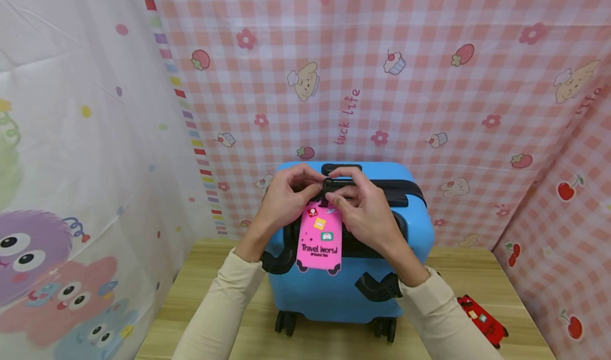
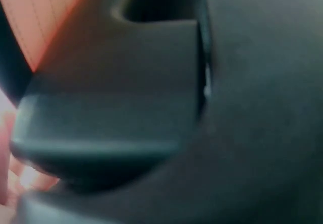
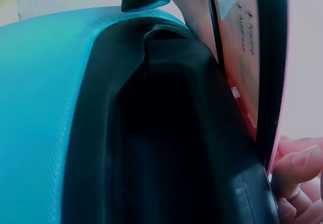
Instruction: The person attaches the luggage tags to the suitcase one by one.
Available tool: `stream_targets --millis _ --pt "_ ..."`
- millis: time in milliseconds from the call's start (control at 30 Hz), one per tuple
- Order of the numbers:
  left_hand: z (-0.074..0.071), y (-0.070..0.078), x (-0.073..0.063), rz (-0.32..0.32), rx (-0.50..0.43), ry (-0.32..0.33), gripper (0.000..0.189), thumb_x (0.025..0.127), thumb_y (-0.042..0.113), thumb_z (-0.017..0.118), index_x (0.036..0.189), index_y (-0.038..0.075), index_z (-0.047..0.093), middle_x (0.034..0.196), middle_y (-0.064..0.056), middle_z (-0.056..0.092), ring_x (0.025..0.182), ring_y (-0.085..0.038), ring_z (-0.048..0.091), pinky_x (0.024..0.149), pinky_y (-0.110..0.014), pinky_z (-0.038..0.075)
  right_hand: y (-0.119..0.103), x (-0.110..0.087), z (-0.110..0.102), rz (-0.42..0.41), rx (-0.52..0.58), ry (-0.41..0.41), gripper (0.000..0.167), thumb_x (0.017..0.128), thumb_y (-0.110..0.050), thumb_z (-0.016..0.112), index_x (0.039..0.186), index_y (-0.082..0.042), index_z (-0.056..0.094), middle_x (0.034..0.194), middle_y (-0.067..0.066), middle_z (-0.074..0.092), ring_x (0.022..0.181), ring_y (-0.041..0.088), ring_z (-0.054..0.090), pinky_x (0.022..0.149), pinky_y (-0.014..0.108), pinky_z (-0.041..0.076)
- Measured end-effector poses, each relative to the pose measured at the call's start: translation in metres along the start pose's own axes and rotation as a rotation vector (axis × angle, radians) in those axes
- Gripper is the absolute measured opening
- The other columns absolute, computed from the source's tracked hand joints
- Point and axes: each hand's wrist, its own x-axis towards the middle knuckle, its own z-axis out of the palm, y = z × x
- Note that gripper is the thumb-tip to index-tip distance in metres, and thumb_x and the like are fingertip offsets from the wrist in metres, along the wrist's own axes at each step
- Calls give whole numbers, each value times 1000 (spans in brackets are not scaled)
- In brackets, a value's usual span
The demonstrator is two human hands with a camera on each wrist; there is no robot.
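A pink luggage tag (image 1: 320, 243) printed "Travel World" hangs in front of the upright blue suitcase (image 1: 334, 291). Its short black strap (image 1: 327, 186) is near the suitcase's top handle. With thumb and fingers my left hand (image 1: 285, 196) pinches the strap from the left. My right hand (image 1: 369, 211) pinches by the strap's lower end, at the tag's top edge. Whether the strap is fastened is hidden by the fingers. In the right wrist view, the tag's back (image 3: 242, 47) shows name and address lines beside the black side handle (image 3: 202, 98). Black handle plastic (image 2: 111, 82) fills the left wrist view.
A red luggage tag (image 1: 484, 317) lies on the wooden table (image 1: 506, 286) to the right of the suitcase. Black wheels (image 1: 286, 323) support the suitcase. A pink checked cloth (image 1: 415, 95) hangs behind, with a white printed curtain (image 1: 95, 153) on the left.
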Motion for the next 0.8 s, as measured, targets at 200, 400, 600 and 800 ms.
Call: stream_targets --millis 200,400,600,800 --pt "0 -2 -1 10 14 -6 11 93 4 65 101 5 72 98 -10 74 85 -18 70 78 -31 55 -1 0 1 -10 2 1 33 97 -10 63 129 -10 55 94 10 74 60 17 62 51 29 47" --pt "-1 -4 -1 11 4 -16 12 93 3 65 101 5 72 99 -9 74 85 -17 70 79 -32 56 -1 1 2 0 -18 1 33 97 -9 63 129 -9 56 93 9 74 60 17 63 51 29 47" --pt "-2 -4 -1 -8 -35 -25 11 92 3 66 101 4 73 98 -10 74 83 -18 70 74 -31 56 -1 1 3 23 -22 6 32 96 -9 65 127 -10 57 92 8 74 62 17 63 52 29 47" --pt "-4 -3 0 -44 -55 -27 11 91 4 68 101 3 73 96 -10 75 81 -19 69 71 -29 55 -3 2 3 42 -34 22 33 95 -11 66 127 -10 59 91 7 75 56 18 59 50 29 47"
